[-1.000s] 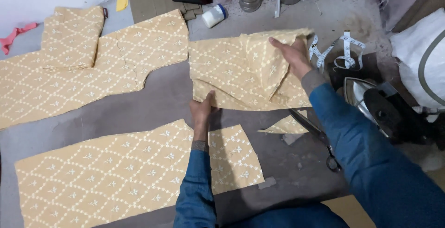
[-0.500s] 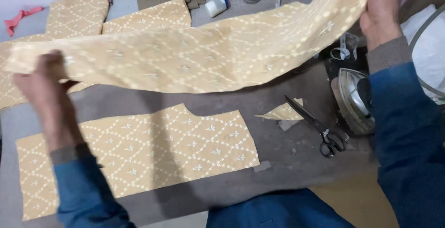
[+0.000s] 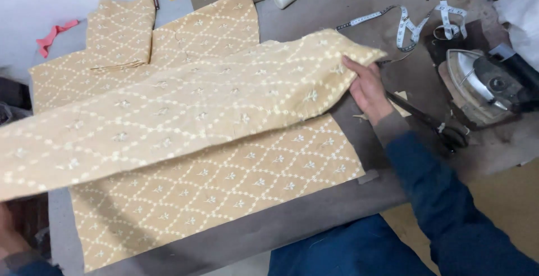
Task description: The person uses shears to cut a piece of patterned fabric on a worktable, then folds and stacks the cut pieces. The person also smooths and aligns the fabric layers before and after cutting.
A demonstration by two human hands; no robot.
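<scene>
Cloth strip (image 3: 185,113) lowered since; right hand (image 3: 368,88) pinches its end; left hand (image 3: 8,242) barely visible, grip unclear.

Bare tabletop (image 3: 337,12) lies open beyond the spread cloth (image 3: 185,107). To the right, scissors (image 3: 432,125), an iron (image 3: 485,85) and a tape measure (image 3: 412,23) crowd the way.

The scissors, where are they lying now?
In the head view, the black scissors lie on the grey table at the right, partly hidden under the right hand, beside the iron.
</scene>
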